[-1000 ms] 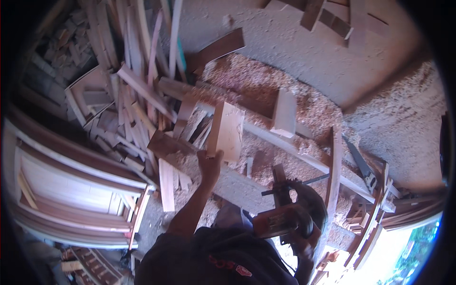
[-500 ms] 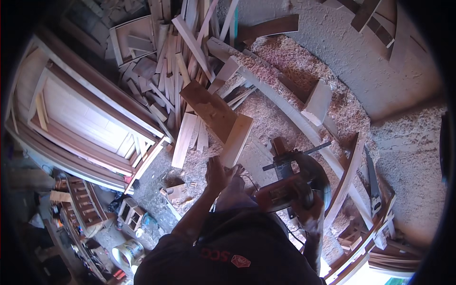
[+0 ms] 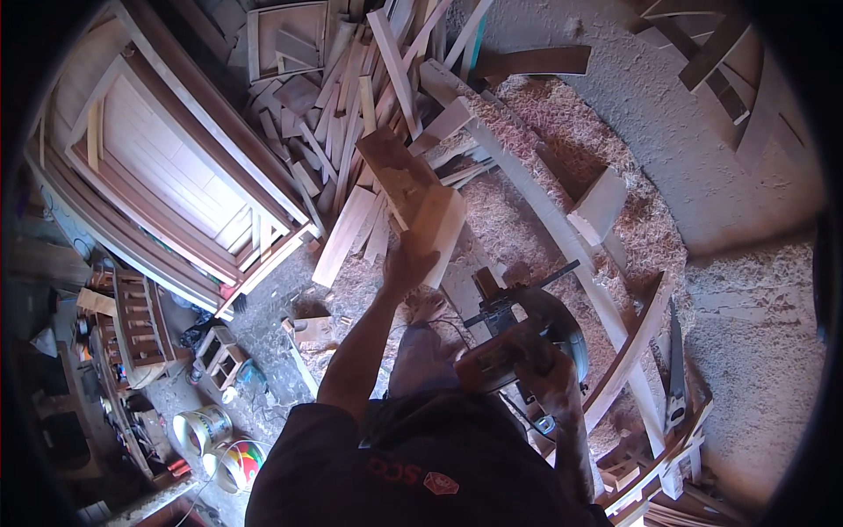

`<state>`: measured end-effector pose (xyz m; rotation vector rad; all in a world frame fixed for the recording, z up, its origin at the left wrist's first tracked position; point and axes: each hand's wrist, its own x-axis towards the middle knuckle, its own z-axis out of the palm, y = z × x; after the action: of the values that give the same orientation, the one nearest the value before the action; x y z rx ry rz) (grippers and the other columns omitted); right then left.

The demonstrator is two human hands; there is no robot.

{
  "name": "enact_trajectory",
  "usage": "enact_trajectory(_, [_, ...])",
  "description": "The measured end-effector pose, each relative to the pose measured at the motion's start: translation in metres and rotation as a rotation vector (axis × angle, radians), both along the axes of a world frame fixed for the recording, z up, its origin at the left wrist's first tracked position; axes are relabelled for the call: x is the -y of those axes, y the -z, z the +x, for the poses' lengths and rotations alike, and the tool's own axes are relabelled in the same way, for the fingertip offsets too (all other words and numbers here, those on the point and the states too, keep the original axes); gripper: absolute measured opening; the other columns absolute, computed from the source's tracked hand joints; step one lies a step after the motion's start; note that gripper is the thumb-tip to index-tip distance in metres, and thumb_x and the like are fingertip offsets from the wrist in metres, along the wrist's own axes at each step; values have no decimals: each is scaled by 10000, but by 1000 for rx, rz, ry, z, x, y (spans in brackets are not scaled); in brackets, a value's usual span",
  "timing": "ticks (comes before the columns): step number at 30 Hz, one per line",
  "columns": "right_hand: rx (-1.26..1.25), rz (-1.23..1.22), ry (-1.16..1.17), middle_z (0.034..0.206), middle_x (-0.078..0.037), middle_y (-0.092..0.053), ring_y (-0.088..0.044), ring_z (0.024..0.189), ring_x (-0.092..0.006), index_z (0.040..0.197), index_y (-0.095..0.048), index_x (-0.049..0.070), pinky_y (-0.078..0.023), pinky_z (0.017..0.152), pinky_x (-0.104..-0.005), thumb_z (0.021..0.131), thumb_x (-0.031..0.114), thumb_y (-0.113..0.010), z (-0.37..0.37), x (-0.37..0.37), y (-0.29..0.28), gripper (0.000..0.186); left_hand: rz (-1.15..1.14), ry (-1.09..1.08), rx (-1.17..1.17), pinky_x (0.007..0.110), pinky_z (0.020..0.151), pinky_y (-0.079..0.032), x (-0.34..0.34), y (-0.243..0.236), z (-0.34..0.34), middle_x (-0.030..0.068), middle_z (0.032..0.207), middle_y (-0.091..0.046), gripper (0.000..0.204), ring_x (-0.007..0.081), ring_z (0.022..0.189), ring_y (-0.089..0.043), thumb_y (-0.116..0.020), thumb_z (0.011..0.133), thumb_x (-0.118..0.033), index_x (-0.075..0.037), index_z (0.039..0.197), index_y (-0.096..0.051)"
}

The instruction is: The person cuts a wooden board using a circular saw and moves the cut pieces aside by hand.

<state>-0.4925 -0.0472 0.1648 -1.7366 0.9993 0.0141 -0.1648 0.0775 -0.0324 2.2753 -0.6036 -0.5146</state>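
Note:
My left hand reaches forward and grips the edge of a pale wooden board, its thumb lying across the wood. The board rests against a wider brown plank, which has a rough patch on its face. In my right hand is a circular saw, held by its handle low and close to my right side. A guide bar sticks out from its base, and its rounded guard faces right. The saw stands apart from the board. My right fingers are partly hidden by shadow.
Long timber beams cross the shavings on the right, with a handsaw beside them. Offcuts pile up ahead. Door panels lean at left; buckets stand lower left. A dark cord runs near my leg.
My left hand has moved forward from the near end of the pale board and closed on its edge. The board has turned slightly. The circular saw has shifted a little left, still in my right hand.

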Motion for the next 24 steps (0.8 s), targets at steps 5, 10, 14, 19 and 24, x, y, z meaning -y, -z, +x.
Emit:
enact_trajectory(5, [25, -33, -39, 1019, -184, -784, -765, 969, -293, 1180, -734, 17, -581, 851, -430, 818, 249, -859, -3, 1, 16, 447, -24, -37, -79, 524, 901, -556, -10, 1, 18, 261, 1173, -713, 806, 441, 1073, -717, -810, 844, -524, -61, 1411, -471])
enact_trajectory(10, [16, -53, -53, 1014, -195, -781, -766, 969, -307, 1176, -730, 5, -581, 852, -438, 830, 257, -847, -1, 0, 15, 444, 91, -76, -57, 566, 944, -536, 9, -21, -6, 274, 1218, -704, 775, 467, 1125, -698, -805, 832, -476, -82, 1408, -470])
enact_trajectory(14, [12, -77, -96, 989, -207, -774, -764, 951, -323, 1169, -717, -7, -579, 842, -450, 833, 258, -841, 2, -3, 13, 446, 95, -77, -32, 565, 964, -544, 31, -28, -32, 290, 1234, -702, 889, 479, 1130, -696, -813, 822, -526, -19, 1442, -427])
enact_trajectory(19, [47, -87, -138, 988, -215, -765, -762, 959, -344, 1190, -704, -3, -576, 837, -453, 832, 250, -838, -6, -4, 31, 458, 75, 65, 58, 549, 1003, -539, 36, -1, -5, 297, 1234, -703, 962, 499, 1131, -695, -833, 806, -512, 0, 1468, -360])
enact_trajectory(24, [100, -105, -182, 1136, -181, -756, -749, 1047, -319, 1334, -690, 43, -570, 884, -430, 848, 165, -800, 3, -11, 24, 513, 124, 111, -80, 550, 1024, -531, 45, -6, 4, 294, 1339, -650, 1106, 462, 1200, -681, -848, 768, -594, 40, 1523, -346])
